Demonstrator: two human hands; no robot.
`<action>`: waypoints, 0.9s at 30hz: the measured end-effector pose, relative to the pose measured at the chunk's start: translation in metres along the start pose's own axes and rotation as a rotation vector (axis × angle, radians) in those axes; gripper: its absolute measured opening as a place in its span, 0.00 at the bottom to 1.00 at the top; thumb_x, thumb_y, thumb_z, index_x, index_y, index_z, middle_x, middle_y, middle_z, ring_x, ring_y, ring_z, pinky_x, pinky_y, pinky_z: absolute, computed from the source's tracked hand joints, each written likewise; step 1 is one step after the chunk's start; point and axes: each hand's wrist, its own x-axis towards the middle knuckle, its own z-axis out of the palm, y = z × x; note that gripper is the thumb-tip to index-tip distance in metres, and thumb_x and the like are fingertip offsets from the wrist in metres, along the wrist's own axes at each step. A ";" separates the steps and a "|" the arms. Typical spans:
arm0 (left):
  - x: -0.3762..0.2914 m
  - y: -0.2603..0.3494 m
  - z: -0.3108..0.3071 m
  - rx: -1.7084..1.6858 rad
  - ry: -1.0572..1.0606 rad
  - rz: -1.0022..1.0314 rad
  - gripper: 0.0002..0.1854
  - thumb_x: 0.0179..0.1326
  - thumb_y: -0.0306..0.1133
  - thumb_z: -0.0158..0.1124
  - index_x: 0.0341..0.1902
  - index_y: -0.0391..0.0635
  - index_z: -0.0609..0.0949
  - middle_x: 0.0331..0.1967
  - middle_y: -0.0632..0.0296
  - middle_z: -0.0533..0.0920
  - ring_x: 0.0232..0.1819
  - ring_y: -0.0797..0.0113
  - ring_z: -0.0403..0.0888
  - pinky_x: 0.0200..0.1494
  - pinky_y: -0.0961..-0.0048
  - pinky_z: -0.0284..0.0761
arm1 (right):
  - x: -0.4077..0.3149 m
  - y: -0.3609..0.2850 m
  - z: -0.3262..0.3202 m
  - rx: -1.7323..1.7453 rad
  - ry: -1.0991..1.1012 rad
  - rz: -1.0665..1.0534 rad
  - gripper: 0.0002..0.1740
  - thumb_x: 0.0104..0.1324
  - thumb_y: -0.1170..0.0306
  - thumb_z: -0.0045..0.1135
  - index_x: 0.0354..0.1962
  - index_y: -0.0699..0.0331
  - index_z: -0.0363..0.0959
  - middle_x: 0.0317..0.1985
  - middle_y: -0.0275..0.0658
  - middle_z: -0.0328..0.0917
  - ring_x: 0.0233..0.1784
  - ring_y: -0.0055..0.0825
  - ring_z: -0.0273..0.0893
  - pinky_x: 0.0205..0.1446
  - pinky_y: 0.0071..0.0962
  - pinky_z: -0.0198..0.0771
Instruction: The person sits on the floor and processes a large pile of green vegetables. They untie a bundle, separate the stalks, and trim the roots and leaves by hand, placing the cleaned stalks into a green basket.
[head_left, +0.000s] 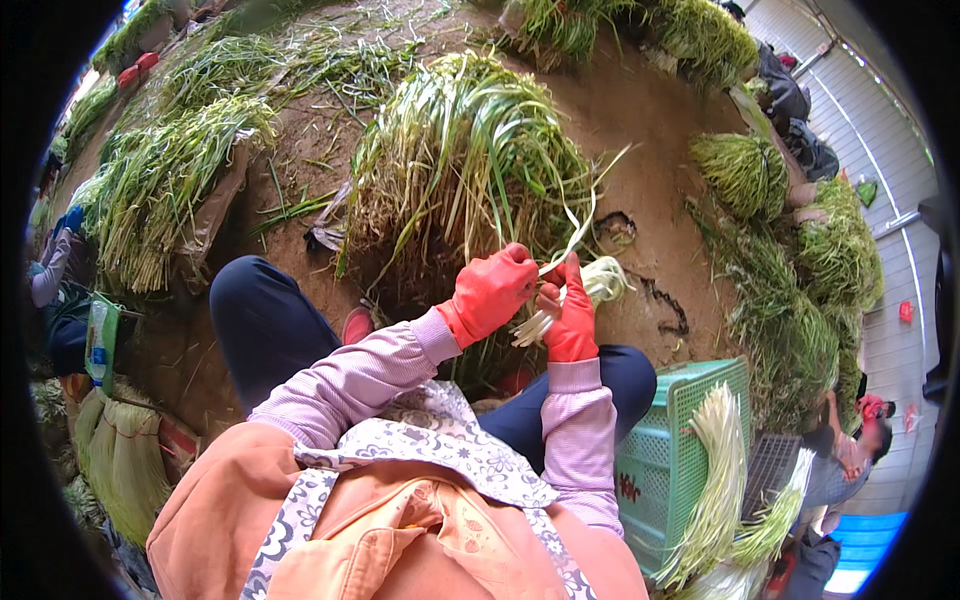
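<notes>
My left hand (491, 292), in a red rubber glove, is closed with its fingertips on a thin pale strand beside my right hand. My right hand (571, 319), gloved the same way, grips a small bundle of pale stalks (604, 279). Their cut-looking ends stick out below the fingers. From between the two hands a long pale leaf blade (583, 225) rises and curls. Just beyond my hands stands a large heap of leafy, allium-like plants (465, 142), green leaves on top and brown roots or dry stems lower down.
A green plastic crate (675, 420) stands at my right, with a pale stalk bundle (712, 465) over its edge. More plant heaps lie left (172, 187) and right (780, 315). A tied stalk bundle (124, 457) hangs lower left. People sit at both sides.
</notes>
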 end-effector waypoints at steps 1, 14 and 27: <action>-0.008 0.002 0.004 0.025 -0.075 -0.024 0.08 0.44 0.28 0.65 0.29 0.49 0.77 0.31 0.63 0.79 0.26 0.60 0.80 0.27 0.68 0.75 | -0.003 0.001 -0.006 -0.041 0.001 0.100 0.18 0.65 0.55 0.58 0.32 0.63 0.71 0.19 0.29 0.68 0.13 0.14 0.57 0.13 0.16 0.47; -0.006 0.015 0.016 -1.375 -0.531 -0.574 0.17 0.65 0.47 0.58 0.33 0.46 0.81 0.26 0.73 0.80 0.26 0.84 0.69 0.30 0.83 0.65 | -0.050 -0.024 -0.019 -0.679 -0.055 -0.303 0.11 0.65 0.68 0.58 0.41 0.67 0.77 0.24 0.28 0.76 0.21 0.10 0.66 0.22 0.12 0.58; -0.095 -0.056 -0.049 0.132 -1.033 0.057 0.16 0.57 0.45 0.62 0.31 0.43 0.81 0.22 0.50 0.80 0.25 0.49 0.79 0.29 0.60 0.75 | -0.029 -0.112 -0.034 -0.172 -0.088 -0.566 0.18 0.66 0.62 0.57 0.49 0.64 0.72 0.37 0.32 0.75 0.20 0.10 0.61 0.17 0.12 0.55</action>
